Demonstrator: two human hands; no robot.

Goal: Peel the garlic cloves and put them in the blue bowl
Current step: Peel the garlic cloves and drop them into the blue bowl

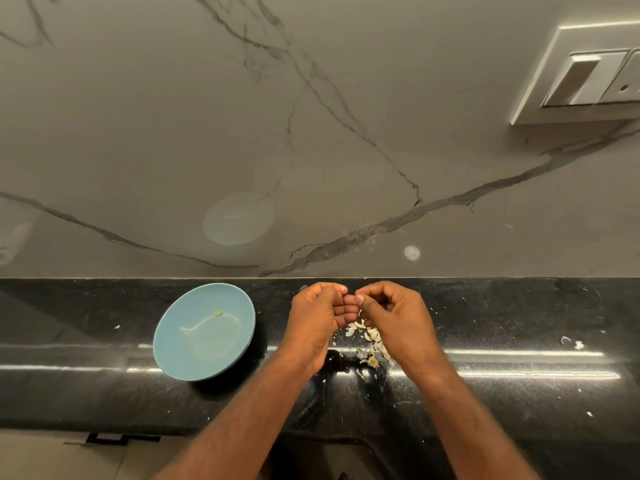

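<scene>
The blue bowl sits on the black counter, left of my hands, and holds one peeled garlic clove plus a small scrap. My left hand and my right hand meet fingertip to fingertip above the counter, near the wall. Both have curled fingers closed round a small garlic clove that is almost wholly hidden between them. A thin bit of pale skin hangs under my right thumb. Below my hands lies a pile of unpeeled cloves and loose skins.
The black counter is narrow and ends at a marble wall just behind my hands. Skin flakes are scattered to the right. A switch plate is on the wall at the upper right.
</scene>
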